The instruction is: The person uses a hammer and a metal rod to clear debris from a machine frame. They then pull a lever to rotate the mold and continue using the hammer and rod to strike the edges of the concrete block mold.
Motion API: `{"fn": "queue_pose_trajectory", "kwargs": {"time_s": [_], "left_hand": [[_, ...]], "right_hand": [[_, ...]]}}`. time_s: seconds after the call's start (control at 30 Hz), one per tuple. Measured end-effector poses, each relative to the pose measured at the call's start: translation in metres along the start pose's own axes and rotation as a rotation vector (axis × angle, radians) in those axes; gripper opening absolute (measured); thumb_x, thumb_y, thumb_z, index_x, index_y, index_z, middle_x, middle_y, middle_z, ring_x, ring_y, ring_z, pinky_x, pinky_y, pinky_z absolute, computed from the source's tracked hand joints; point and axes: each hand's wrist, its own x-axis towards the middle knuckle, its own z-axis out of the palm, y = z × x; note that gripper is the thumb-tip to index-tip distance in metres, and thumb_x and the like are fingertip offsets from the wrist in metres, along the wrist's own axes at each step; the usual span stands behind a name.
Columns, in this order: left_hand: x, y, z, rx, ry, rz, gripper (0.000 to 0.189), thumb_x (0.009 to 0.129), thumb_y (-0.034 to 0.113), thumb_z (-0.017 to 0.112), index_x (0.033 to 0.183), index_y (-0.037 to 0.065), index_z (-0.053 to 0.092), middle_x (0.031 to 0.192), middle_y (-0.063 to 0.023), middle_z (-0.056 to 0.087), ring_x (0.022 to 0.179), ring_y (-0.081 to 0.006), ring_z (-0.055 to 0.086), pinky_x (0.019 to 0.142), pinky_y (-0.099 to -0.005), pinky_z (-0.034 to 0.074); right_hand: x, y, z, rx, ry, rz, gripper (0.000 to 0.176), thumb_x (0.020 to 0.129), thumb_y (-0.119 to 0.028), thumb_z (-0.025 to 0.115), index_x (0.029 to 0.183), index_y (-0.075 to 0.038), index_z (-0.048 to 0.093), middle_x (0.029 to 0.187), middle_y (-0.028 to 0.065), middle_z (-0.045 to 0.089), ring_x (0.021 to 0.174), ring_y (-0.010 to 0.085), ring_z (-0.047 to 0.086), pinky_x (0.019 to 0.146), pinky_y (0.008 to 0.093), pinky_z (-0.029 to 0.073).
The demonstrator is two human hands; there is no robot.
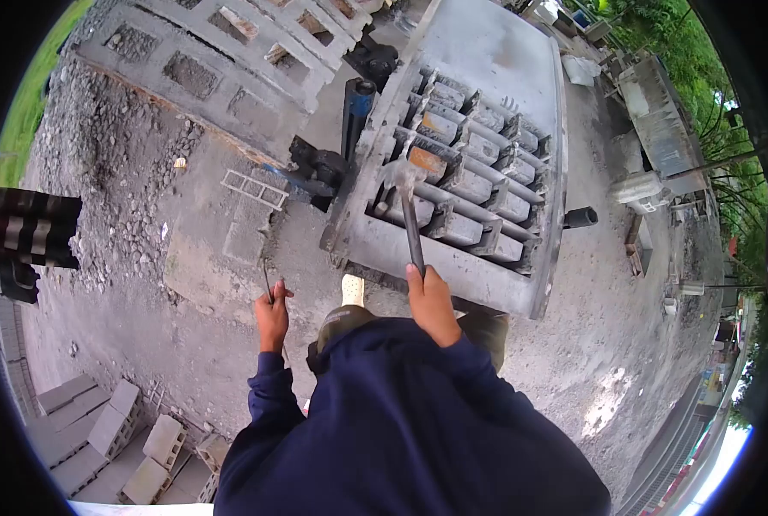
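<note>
My right hand is wrapped round the dark handle of a hammer. The hammer's grey, dust-caked head overlaps the near left part of a metal block mould. Rows of blocky cores with slots between them fill the mould; one core has a rusty orange top. Off to the left, my left hand is closed round a thin metal rod, which sticks out above and below the fist. A ladder-shaped metal frame lies on the ground beyond that hand.
A flat metal plate adjoins the mould's far side. Hollow concrete slabs lie at upper left beside gravel. Concrete blocks are stacked at lower left. A pipe end juts from the mould's right side. My light shoe stands near its front edge.
</note>
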Motion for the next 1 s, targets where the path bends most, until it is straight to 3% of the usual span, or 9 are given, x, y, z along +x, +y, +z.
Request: {"fn": "queue_pose_trajectory", "kwargs": {"time_s": [0.03,0.1,0.4,0.47,0.53,0.57,0.67,0.83,1.0], "left_hand": [[0.000,-0.006,-0.002,0.032,0.002,-0.024,0.050,0.096,0.041,0.054,0.069,0.002,0.066,0.055,0.0009,0.047,0.057,-0.0081,0.041,0.052,-0.0303,0.033],[-0.007,-0.001,-0.007,0.115,-0.041,-0.092,0.049,0.096,0.041,0.056,0.068,0.001,0.066,0.056,-0.0003,0.050,0.058,-0.0082,0.043,0.054,-0.0301,0.035],[0.020,0.009,0.020,0.012,-0.042,-0.040,0.052,0.096,0.043,0.055,0.067,0.001,0.062,0.059,-0.0009,0.055,0.061,-0.0080,0.046,0.058,-0.0288,0.039],[0.024,0.003,0.023,0.015,-0.071,-0.040,0.052,0.096,0.044,0.054,0.067,0.001,0.062,0.061,0.0000,0.055,0.063,-0.0075,0.046,0.060,-0.0280,0.039],[0.023,-0.009,0.024,0.030,-0.087,-0.059,0.052,0.096,0.043,0.054,0.066,0.001,0.061,0.061,0.0001,0.055,0.062,-0.0075,0.046,0.059,-0.0279,0.039],[0.022,-0.008,0.025,0.023,-0.086,-0.059,0.052,0.096,0.043,0.054,0.066,0.001,0.061,0.061,0.0001,0.055,0.062,-0.0075,0.046,0.059,-0.0279,0.039],[0.013,-0.007,0.022,-0.005,-0.045,-0.020,0.050,0.096,0.038,0.056,0.064,0.001,0.060,0.053,-0.0023,0.050,0.056,-0.0089,0.043,0.053,-0.0309,0.036],[0.020,-0.007,0.029,0.073,-0.045,-0.041,0.051,0.096,0.040,0.055,0.066,0.000,0.061,0.053,-0.0036,0.051,0.055,-0.0097,0.044,0.053,-0.0316,0.037],[0.020,-0.011,0.024,0.046,-0.046,-0.048,0.050,0.095,0.041,0.056,0.068,-0.001,0.063,0.055,-0.0052,0.055,0.058,-0.0106,0.048,0.056,-0.0324,0.040]], "right_hand": [[0.007,-0.020,-0.016,0.006,-0.008,0.005,0.040,0.100,-0.042,0.043,0.089,-0.005,0.051,0.059,0.0062,0.047,0.043,0.0225,0.045,0.042,0.0398,0.038],[0.025,-0.082,-0.081,0.771,-0.323,0.690,0.039,0.100,-0.045,0.043,0.084,-0.010,0.046,0.058,-0.0018,0.043,0.042,0.0071,0.038,0.038,0.0239,0.032],[0.065,-0.123,-0.176,1.010,0.232,-0.002,0.060,0.092,-0.067,0.037,0.082,-0.008,0.044,0.053,0.0008,0.040,0.040,0.0103,0.037,0.038,0.0253,0.032],[0.075,-0.127,-0.162,1.035,0.301,-0.231,0.067,0.087,-0.076,0.033,0.082,-0.009,0.040,0.052,-0.0002,0.033,0.039,0.0111,0.032,0.037,0.0266,0.031],[0.068,-0.089,-0.104,0.960,0.293,-0.344,0.060,0.092,-0.067,0.039,0.086,-0.007,0.041,0.055,0.0030,0.042,0.044,0.0117,0.037,0.042,0.0260,0.032],[0.047,-0.028,-0.053,0.660,0.341,-0.212,0.057,0.094,-0.062,0.039,0.079,-0.007,0.043,0.055,0.0026,0.044,0.045,0.0129,0.041,0.042,0.0266,0.032],[-0.003,-0.012,-0.027,0.765,-0.360,0.543,0.055,0.099,-0.052,0.035,0.067,-0.008,0.043,0.055,0.0000,0.044,0.039,0.0113,0.041,0.038,0.0258,0.032],[0.027,-0.073,-0.081,0.765,-0.339,0.583,0.058,0.098,-0.058,0.032,0.073,-0.008,0.045,0.054,-0.0005,0.042,0.039,0.0081,0.040,0.038,0.0240,0.033],[0.067,-0.142,-0.158,0.817,0.139,0.056,0.061,0.095,-0.064,0.032,0.081,-0.006,0.044,0.054,-0.0001,0.039,0.042,0.0093,0.038,0.039,0.0252,0.033]]}}
